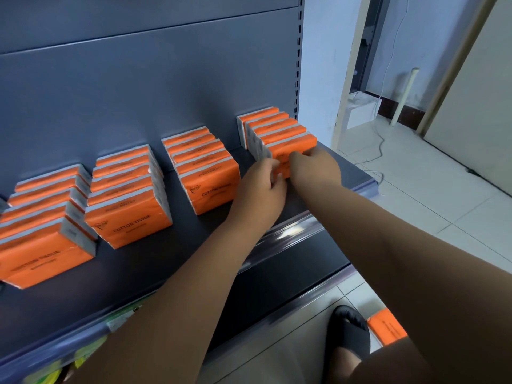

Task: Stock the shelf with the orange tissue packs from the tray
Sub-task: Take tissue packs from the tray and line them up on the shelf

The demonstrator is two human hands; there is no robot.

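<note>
Orange tissue packs stand on edge in rows on the dark grey shelf (155, 261). The rightmost row (277, 126) has several packs, and both my hands grip its front pack (293, 146). My left hand (263, 181) holds the pack's left lower side. My right hand (315, 164) holds its right side and covers most of its face. Further left stand a second row (205, 167), a third row (130, 198) and a fourth row (41, 225). One more orange pack (386, 329) lies low on the floor at the right; no tray is visible.
The shelf's clear price rail (291, 225) runs along its front edge, with a lower shelf beneath. A shoe (350, 331) stands on the tiled floor below. To the right are a white box (363, 106), a loose cable and a door frame.
</note>
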